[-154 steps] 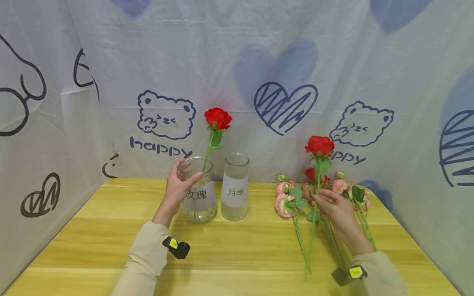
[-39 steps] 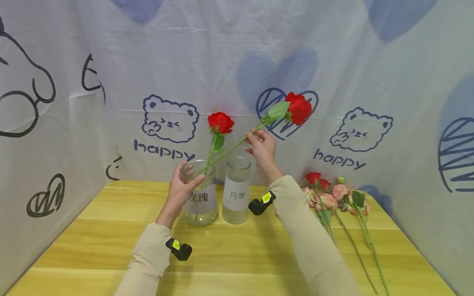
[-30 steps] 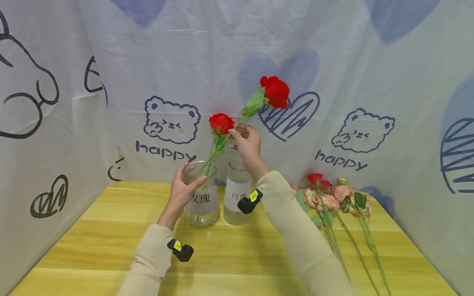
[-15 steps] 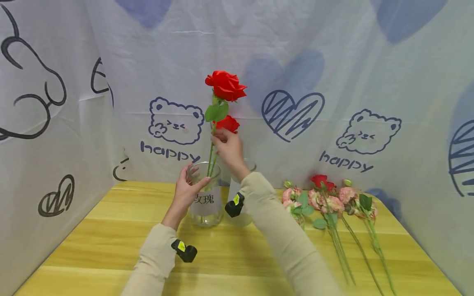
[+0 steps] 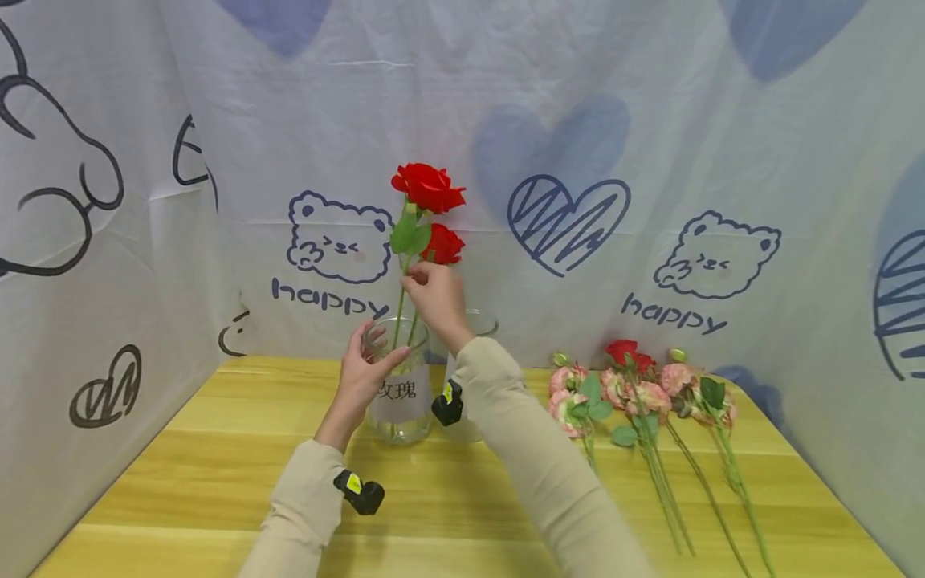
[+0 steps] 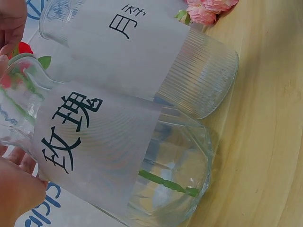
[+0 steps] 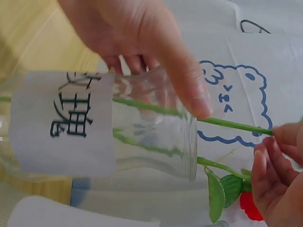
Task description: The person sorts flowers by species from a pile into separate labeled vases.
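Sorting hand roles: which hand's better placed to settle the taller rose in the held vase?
Right, I'd say: the right hand pinches the rose by its stem above the vase, while the left hand is occupied gripping that vase.

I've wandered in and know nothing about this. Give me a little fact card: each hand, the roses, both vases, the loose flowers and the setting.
Left hand: grips the 玫瑰 vase near its mouth
Right hand: pinches the stem of the higher red rose, which runs into that vase
Lower red rose: stands in the same vase
月季 vase: alongside, partly hidden by an arm in the head view
Loose flowers: pink blooms and red blooms, on the right
Setting: wooden table, printed cloth behind
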`<state>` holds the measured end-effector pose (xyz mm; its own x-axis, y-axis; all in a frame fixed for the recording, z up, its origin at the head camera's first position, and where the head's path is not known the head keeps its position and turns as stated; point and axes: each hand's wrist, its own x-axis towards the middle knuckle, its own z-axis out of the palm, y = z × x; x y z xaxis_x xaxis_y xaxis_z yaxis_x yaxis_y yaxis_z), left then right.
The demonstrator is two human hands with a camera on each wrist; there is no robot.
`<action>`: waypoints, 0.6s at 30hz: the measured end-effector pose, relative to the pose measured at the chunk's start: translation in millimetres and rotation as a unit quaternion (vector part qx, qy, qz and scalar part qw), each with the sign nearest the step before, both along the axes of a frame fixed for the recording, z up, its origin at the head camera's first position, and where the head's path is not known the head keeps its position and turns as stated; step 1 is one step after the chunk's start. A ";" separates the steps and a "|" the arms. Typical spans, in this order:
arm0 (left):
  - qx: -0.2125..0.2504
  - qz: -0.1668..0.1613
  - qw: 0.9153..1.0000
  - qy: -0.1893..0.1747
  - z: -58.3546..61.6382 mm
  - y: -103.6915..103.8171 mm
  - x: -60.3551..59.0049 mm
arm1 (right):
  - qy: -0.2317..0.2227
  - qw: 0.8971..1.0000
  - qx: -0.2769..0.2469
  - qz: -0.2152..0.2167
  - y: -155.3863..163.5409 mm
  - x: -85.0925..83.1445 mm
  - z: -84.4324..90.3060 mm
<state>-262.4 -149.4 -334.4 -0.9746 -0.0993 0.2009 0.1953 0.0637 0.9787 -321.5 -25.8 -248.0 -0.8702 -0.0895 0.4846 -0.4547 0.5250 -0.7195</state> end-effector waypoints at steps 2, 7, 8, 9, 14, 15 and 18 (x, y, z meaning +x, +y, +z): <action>-0.004 0.000 1.000 0.001 4.9 1.9 6.1 | 0.002 0.999 0.026 -0.023 -1.0 1.9 -0.1; -0.005 -0.001 1.000 0.002 5.2 2.2 7.5 | 0.004 0.998 0.044 -0.040 -0.9 4.9 0.3; -0.006 -0.001 1.000 0.003 4.5 1.8 6.5 | 0.004 0.998 0.043 -0.037 -0.5 5.1 0.6; -0.006 0.000 1.000 0.003 3.9 1.5 5.8 | 0.004 0.999 0.043 -0.034 0.0 5.1 1.0; 0.001 0.002 1.000 0.006 -10.8 -3.0 -9.8 | 0.002 0.999 0.033 -0.005 7.3 5.8 4.4; 0.002 0.003 1.000 0.008 -14.5 -3.9 -13.3 | 0.003 1.000 0.023 0.003 10.1 6.5 5.1; 0.000 0.007 1.000 0.015 -21.0 -5.7 -19.3 | -0.004 0.999 -0.037 0.035 20.8 11.5 7.9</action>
<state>-281.7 -155.1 -355.4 -0.9663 -0.1132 0.2310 0.2246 0.0672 0.9721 -309.9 -5.0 -240.2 -0.8668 -0.1139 0.4855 -0.4825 0.4379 -0.7586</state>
